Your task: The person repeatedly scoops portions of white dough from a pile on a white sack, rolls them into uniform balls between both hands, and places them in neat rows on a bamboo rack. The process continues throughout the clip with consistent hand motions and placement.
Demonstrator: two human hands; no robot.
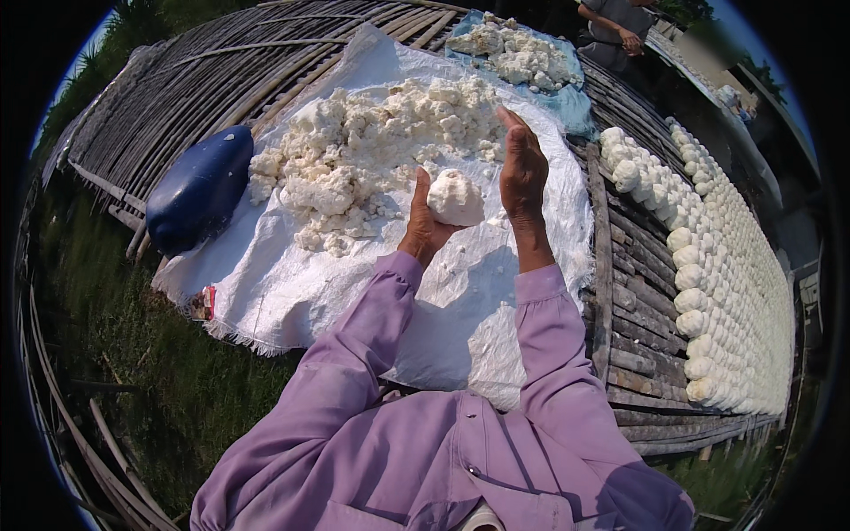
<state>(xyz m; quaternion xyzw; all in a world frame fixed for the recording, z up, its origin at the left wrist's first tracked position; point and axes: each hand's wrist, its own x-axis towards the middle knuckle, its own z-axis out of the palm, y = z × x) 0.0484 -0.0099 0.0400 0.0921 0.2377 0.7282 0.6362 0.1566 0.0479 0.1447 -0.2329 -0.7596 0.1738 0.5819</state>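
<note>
Up it sits, a rounded, rough-surfaced lump of white, crumbly material, cradled in the left hand above the white woven plastic sheet! The left thumb stands upright along its side while the other fingers grasp it from below, though how far they curl underneath I can't quite tell from here. And look at the right hand: raised just beside the lump, fingers straight and together, gripping nothing, a slim gap between palm and lump. Both wrists come out of buttoned purple cloth sleeves. Beyond the hands, a loose, broken heap of the same white stuff spreads across the sheet, crumbs scattered at its edges. Over on the left, a dark-blue, rounded plastic container rests at the sheet's edge. Away to the right, what a crowd: rows of pale, rounded lumps packed tightly on brown wooden slats! At the far side, a second white pile lies on a light-blue sheet, near a co-worker's hand
</note>
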